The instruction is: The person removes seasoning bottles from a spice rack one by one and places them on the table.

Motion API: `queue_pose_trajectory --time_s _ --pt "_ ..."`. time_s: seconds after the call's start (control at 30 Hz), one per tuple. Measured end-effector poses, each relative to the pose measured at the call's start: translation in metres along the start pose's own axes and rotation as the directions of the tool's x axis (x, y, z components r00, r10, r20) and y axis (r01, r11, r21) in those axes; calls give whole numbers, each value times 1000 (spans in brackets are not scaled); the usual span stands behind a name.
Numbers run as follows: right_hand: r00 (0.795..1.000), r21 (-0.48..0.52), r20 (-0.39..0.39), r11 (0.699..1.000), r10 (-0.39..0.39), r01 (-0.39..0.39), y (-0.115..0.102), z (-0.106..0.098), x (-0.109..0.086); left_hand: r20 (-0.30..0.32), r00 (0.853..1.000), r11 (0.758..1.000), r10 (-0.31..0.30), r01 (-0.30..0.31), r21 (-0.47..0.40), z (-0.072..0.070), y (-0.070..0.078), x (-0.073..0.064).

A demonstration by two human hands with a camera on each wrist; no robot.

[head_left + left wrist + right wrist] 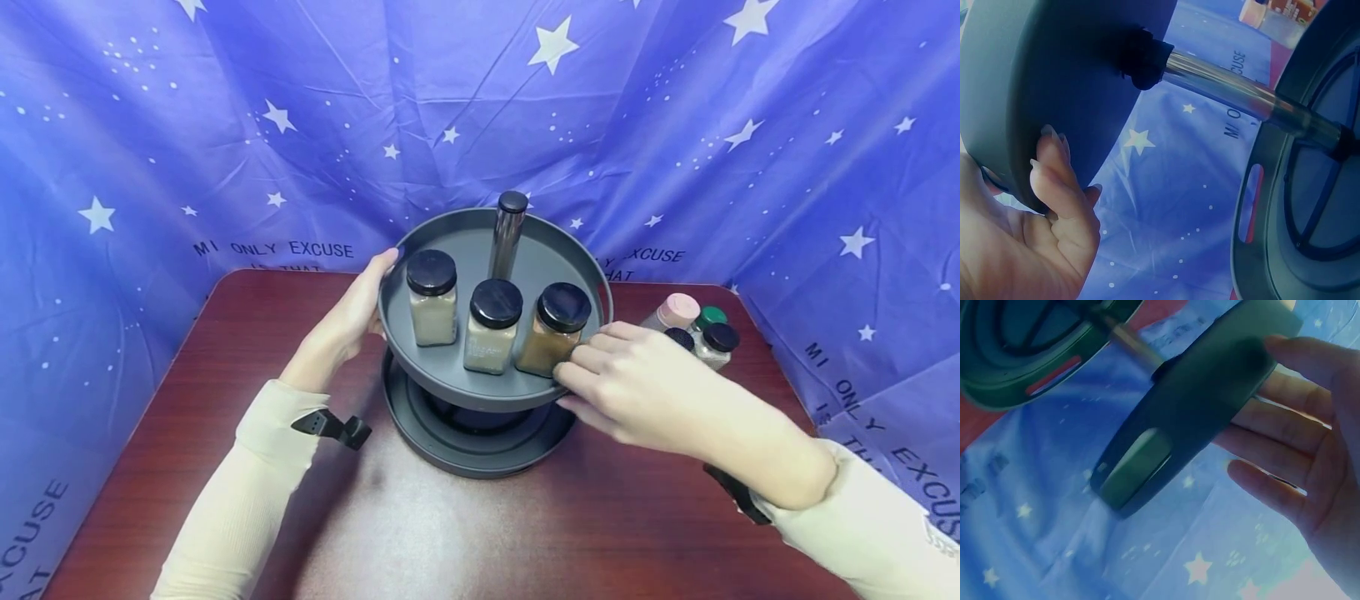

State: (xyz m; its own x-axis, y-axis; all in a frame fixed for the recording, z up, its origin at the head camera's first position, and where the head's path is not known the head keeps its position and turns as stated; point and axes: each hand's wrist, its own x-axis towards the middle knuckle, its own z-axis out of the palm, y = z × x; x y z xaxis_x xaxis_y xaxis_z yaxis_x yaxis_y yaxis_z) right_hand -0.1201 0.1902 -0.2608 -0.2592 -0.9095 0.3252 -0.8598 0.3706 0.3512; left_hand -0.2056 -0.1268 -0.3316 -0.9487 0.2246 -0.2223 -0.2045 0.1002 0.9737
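Note:
A dark grey two-tier turntable rack has an upper round tray [465, 237] above a lower tray [450, 454], joined by a metal post [1222, 81]. My left hand [348, 308] grips the upper tray's left rim, its fingers curled against the underside [1060, 181]. On the opposite side my right hand [637, 383] pinches the right rim, with the thumb [1310, 356] against the outer wall. Three black-lidded spice jars stand on the upper tray: a pale one [433, 312], another pale one [490, 337] and a brown one [546, 342] close to my right fingertips.
Behind my right hand, several more jars stand on the table, including a pink-capped one [678, 310], a green-capped one [711, 317] and a black-capped one [720, 337]. A reddish-brown table [420, 542] lies beneath, and a blue starry curtain [337, 125] hangs behind it.

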Motion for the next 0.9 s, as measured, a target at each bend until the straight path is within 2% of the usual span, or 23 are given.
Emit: queue_pose_trajectory --time_s 0.13,0.27,0.57,0.8,0.9 --pt "997 -69 -71 997 -30 25 -17 2 13 -1 1000 1000 -5 5 1 1 0 1" --pt "992 -121 -122 992 -31 16 -30 6 28 -1 1000 1000 0 0 4 1 0 1" --pt "965 -144 -261 989 5 -44 -54 22 66 -10 1000 1000 2 -2 -3 2 -2 1" --pt "957 -194 -256 963 136 -188 -68 44 88 -13 1000 1000 4 -4 -22 1 -2 1" --pt "956 -210 -239 952 172 -224 -72 54 93 -13 1000 1000 3 -3 -26 1 -3 1"
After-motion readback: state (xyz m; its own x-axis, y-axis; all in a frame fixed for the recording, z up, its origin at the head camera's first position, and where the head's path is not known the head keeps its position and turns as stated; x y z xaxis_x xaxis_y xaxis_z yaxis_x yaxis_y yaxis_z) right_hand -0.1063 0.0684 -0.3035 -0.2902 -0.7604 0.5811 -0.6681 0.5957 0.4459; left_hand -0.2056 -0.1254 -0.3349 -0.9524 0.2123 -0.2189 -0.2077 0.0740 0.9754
